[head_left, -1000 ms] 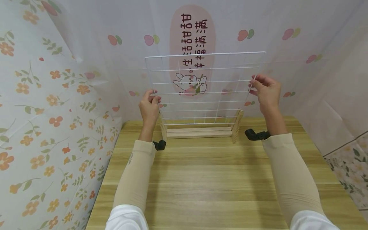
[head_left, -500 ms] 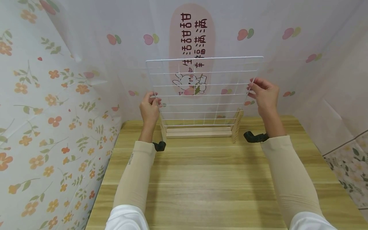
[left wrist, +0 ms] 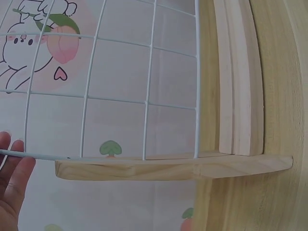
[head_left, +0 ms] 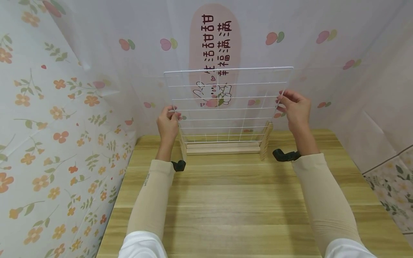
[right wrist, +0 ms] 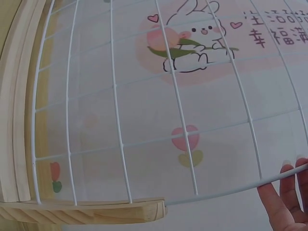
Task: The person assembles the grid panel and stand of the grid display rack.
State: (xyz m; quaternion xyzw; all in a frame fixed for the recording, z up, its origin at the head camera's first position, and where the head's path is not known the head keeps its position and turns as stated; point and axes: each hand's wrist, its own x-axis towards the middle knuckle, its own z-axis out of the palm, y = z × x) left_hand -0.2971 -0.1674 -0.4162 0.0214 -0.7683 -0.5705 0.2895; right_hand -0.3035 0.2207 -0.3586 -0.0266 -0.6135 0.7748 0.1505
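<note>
A white wire grid panel stands upright between the two side posts of a pale wooden stand. My left hand pinches the panel's left edge wire between thumb and fingers, a little above the left post. Higher up on the opposite side, my right hand pinches the right edge wire. In the left wrist view the panel's lower corner lies along the inner face of the wooden side post. The right wrist view has the other post with the grid's lower corner against it, and the bottom wire above the crossbar.
The stand is on a wood-grain table near its back edge. Close behind hangs a white printed curtain, with a floral curtain along the left. Black wrist camera mounts stick out from both wrists.
The grid panel has sunk lower between the posts, its top wire dropping in the head view. Both hands have moved down with it, still pinching its side wires.
</note>
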